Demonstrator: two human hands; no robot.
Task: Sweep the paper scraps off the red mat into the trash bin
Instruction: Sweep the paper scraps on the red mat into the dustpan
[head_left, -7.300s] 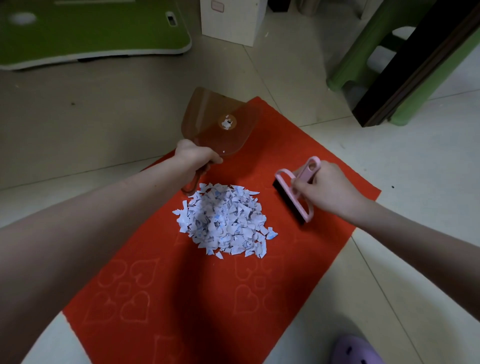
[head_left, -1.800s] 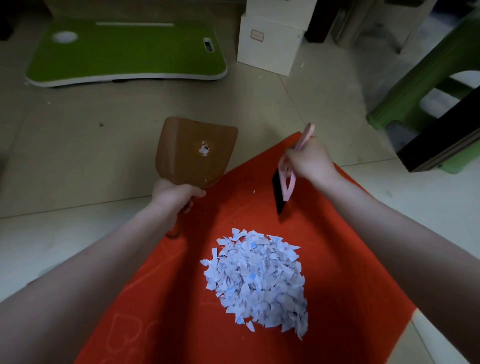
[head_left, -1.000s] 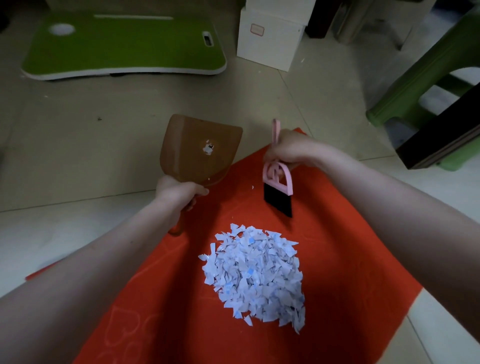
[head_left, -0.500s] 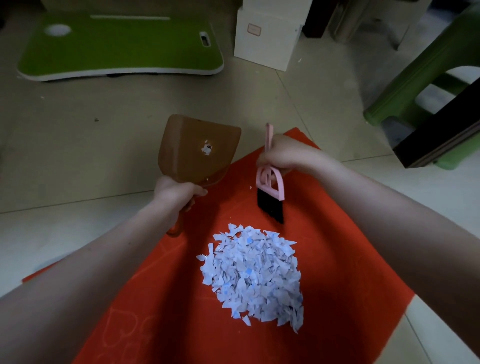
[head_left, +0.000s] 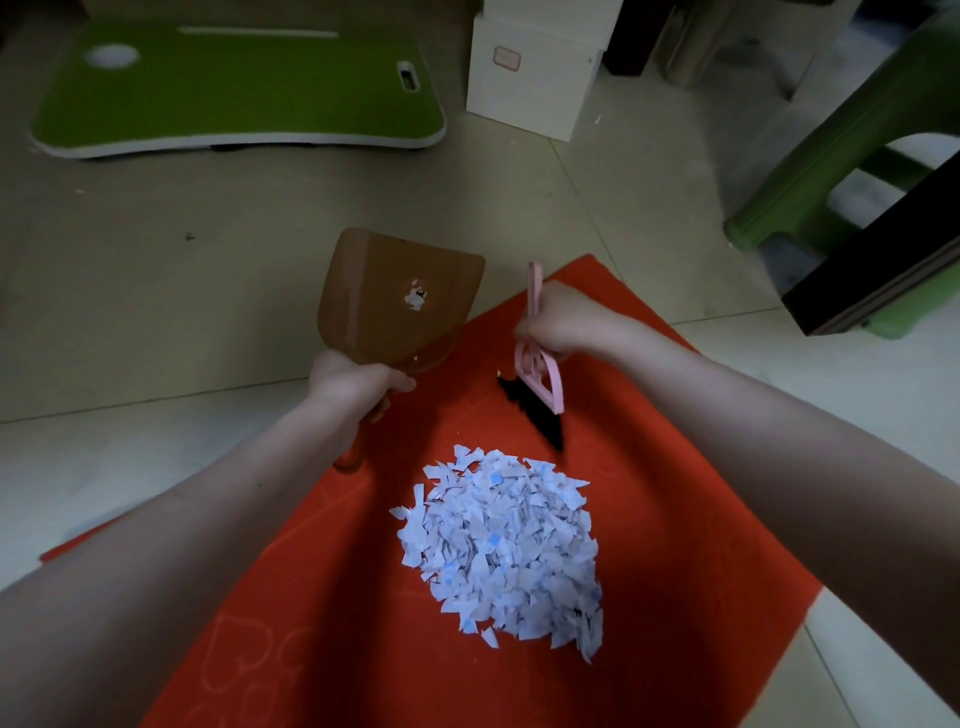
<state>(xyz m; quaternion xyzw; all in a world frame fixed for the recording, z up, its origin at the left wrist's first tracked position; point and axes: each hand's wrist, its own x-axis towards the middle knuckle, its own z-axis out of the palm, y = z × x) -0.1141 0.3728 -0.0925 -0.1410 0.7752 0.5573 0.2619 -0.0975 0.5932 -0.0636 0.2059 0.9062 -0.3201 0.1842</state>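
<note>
The small white sticker (head_left: 415, 297) on my see-through brown plastic dustpan (head_left: 395, 301) carries a dark mark too small for me to read. The pink-outlined label (head_left: 506, 56) on the white cardboard box (head_left: 530, 78) at the far side shows no writing I can make out. The blue print on the scraps is too fine to read, and faint heart outlines (head_left: 236, 657) are pressed into the near end of the mat.

The red felt mat (head_left: 675, 467) lies cornerwise on a pale tiled floor (head_left: 156, 260). The heap of white and blue paper scraps (head_left: 504, 551) sits near the middle of the mat, between my forearms. On the floor beyond lie a flat green board with a white rim (head_left: 234, 88) and the box just to its right. A green plastic stool (head_left: 841, 156) stands at the far right with a dark slab (head_left: 883, 260) leaning across it.

My left hand (head_left: 353, 382) is clenched round the dustpan's handle, whose orange-brown end (head_left: 350, 457) pokes out below my fist; the pan is tipped up and away from me over the mat's left edge, well clear of the heap. My right hand (head_left: 558, 325) grips the handle of the small pink plastic hand brush (head_left: 540, 384), fingers curled tight, the handle's tip rising above my knuckles. Its black bristles (head_left: 535, 415) point down at the mat just beyond the far edge of the heap, close to the nearest scraps
</note>
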